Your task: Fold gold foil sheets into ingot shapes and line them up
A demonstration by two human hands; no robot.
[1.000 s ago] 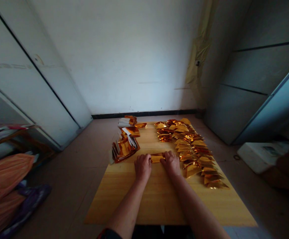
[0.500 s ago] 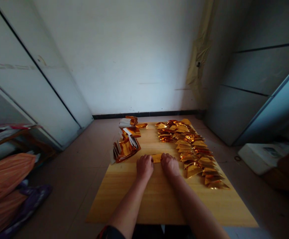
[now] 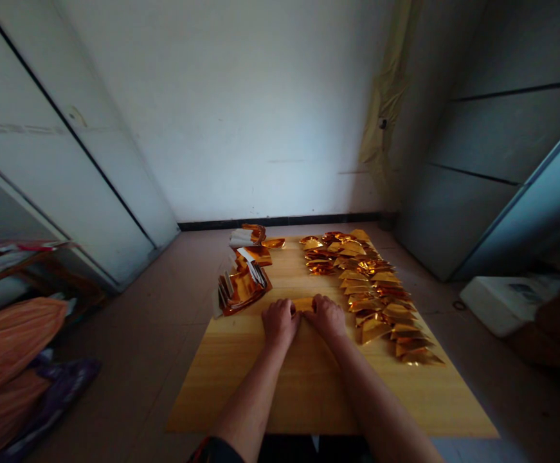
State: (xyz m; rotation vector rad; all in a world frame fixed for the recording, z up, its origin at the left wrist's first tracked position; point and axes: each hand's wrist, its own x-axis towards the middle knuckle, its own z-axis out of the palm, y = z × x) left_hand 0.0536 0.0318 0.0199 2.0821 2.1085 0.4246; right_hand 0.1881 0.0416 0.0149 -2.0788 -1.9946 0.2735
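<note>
A small folded piece of gold foil paper (image 3: 303, 304) lies between my hands on the wooden board (image 3: 308, 392). My left hand (image 3: 280, 323) is closed on its left end, with the thumb at the near edge. At its right end my right hand (image 3: 328, 316) is closed too, fingers curled over the paper. Parts of both ends are hidden under the fingers. Just right of my right hand spread rows of folded gold paper pieces (image 3: 376, 296). To the left of my left hand lies a loose stack of gold sheets (image 3: 243, 289) with pale backs.
Farther back on the board are another bundle of sheets (image 3: 248, 235) and a single folded gold piece (image 3: 273, 243). A wall (image 3: 260, 128) rises behind. Orange cloth-like bundles (image 3: 14, 341) sit at the left, a white box (image 3: 499, 302) on the floor at the right.
My hands stay at the paper's two ends. The right hand has shifted slightly left, and the thumbs now sit closer together at the near edge. The surrounding piles are unchanged.
</note>
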